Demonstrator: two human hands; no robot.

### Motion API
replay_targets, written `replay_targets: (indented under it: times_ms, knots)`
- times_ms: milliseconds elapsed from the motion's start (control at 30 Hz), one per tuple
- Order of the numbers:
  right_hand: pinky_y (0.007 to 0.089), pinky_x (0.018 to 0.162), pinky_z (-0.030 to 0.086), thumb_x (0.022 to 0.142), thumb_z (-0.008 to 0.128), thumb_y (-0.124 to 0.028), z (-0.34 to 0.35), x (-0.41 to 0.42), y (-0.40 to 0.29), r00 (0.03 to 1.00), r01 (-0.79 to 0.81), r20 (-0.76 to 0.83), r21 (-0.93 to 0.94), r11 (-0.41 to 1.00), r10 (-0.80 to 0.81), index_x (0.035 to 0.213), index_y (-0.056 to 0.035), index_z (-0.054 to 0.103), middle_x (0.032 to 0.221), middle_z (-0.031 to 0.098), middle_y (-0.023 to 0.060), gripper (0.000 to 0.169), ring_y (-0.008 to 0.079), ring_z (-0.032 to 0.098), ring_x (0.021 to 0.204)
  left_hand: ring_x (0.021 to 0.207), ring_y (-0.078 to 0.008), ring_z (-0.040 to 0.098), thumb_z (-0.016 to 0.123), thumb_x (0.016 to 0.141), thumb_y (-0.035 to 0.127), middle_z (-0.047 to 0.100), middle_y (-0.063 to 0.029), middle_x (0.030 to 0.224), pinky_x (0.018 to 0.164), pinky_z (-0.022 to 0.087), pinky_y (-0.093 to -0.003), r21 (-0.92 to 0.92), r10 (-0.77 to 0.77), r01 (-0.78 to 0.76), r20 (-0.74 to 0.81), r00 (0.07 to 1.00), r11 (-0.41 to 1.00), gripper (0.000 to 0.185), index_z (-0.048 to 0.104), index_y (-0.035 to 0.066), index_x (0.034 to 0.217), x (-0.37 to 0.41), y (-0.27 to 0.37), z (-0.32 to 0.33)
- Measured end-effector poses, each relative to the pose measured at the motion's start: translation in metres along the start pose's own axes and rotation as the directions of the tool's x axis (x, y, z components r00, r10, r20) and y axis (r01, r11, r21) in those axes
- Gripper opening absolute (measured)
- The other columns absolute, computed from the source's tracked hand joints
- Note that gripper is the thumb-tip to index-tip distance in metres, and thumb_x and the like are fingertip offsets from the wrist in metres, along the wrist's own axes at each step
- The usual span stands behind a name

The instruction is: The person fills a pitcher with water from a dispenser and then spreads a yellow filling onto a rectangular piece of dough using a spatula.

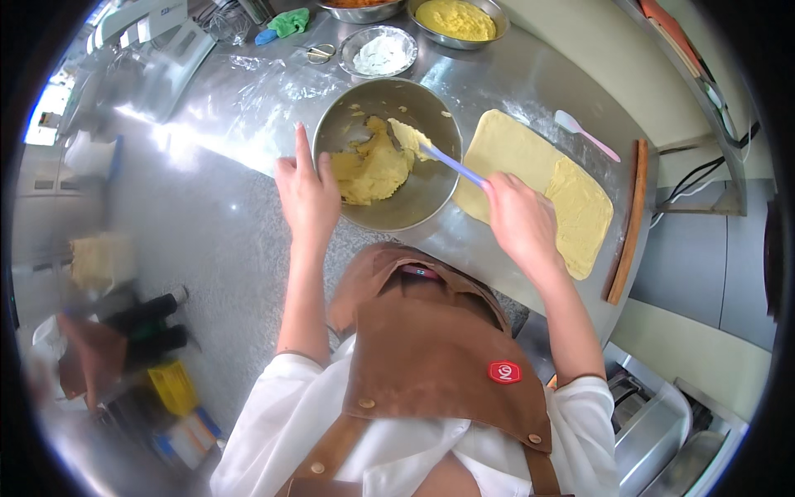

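A large steel mixing bowl (pixel 428 199) near the table's front edge holds a thick yellow paste (pixel 379 171). My left hand (pixel 310 186) is at the bowl's left rim, index finger extended and thumb at the rim. My right hand (pixel 522 217) grips a purple-handled spatula (pixel 458 166), whose blade, loaded with pale yellow paste, is over the bowl's right part. Right of the bowl lies a flat rectangular dough sheet (pixel 497 149), partly behind my right hand. Yellow paste is spread over its right end (pixel 581 211).
A pink-handled spatula (pixel 587 133) and a wooden stick (pixel 628 223) lie to the right. Behind the bowl are a bowl of white powder (pixel 407 56), scissors (pixel 320 53), a yellow-filled bowl (pixel 456 22), cloths (pixel 289 23) and plastic film (pixel 273 81). Another person (pixel 93 360) appears blurred at left.
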State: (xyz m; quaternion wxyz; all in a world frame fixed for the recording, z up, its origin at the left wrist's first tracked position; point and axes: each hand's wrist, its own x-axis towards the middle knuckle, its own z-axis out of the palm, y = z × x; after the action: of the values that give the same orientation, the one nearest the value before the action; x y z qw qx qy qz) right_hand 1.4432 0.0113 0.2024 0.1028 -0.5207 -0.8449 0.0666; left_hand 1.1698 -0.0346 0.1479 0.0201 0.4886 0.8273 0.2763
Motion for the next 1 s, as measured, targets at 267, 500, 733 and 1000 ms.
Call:
replay_targets:
  times_ms: [267, 500, 733, 1000]
  knots:
    - [0.0329, 0.051, 0.052, 0.061, 0.064, -0.009, 0.047, 0.052, -0.071, 0.995, 0.070, -0.035, -0.394, 0.916, -0.091, 0.070, -0.0069, 0.069, 0.072, 0.067, 0.0089, 0.010, 0.0206, 0.066, 0.068, 0.131, -0.0232, 0.042, 0.040, 0.100, 0.010, 0.040, -0.0119, 0.147, 0.109, 0.034, -0.0363, -0.899, 0.028, 0.143, 0.170, 0.985, 0.414, 0.049, 0.036, 0.012, 0.148, 0.020, -0.007, 0.019]
    - [0.0320, 0.061, 0.053, 0.073, 0.062, -0.006, 0.072, 0.039, -0.081, 0.976, -0.077, 0.182, -0.226, 0.971, 0.119, 0.077, -0.0074, 0.071, 0.078, 0.069, 0.0088, 0.011, 0.0213, 0.069, 0.078, 0.127, -0.0221, 0.046, 0.037, 0.103, 0.011, 0.041, -0.0119, 0.145, 0.105, 0.040, -0.0365, -0.938, 0.021, 0.229, 0.243, 0.970, 0.261, 0.045, 0.035, 0.008, 0.148, 0.015, -0.006, 0.016]
    - [0.0348, 0.066, 0.055, 0.075, 0.060, -0.005, 0.073, 0.043, -0.095, 0.958, -0.138, 0.240, -0.086, 0.987, 0.155, 0.076, -0.0078, 0.072, 0.077, 0.070, 0.0105, 0.012, 0.0248, 0.070, 0.079, 0.125, -0.0222, 0.048, 0.039, 0.103, 0.013, 0.044, -0.0122, 0.143, 0.104, 0.041, -0.0368, -0.941, 0.010, 0.259, 0.268, 0.963, 0.220, 0.045, 0.034, 0.008, 0.148, 0.026, -0.014, 0.015]
    - [0.0373, 0.072, 0.054, 0.077, 0.059, -0.005, 0.071, 0.040, -0.092, 0.916, -0.252, 0.324, 0.012, 0.968, 0.235, 0.080, -0.0076, 0.073, 0.083, 0.071, 0.0132, 0.015, 0.0275, 0.070, 0.085, 0.127, -0.0223, 0.046, 0.040, 0.102, 0.012, 0.041, -0.0129, 0.145, 0.104, 0.040, -0.0368, -0.951, 0.069, 0.206, 0.227, 0.972, 0.230, 0.046, 0.034, 0.007, 0.148, 0.021, -0.017, 0.021]
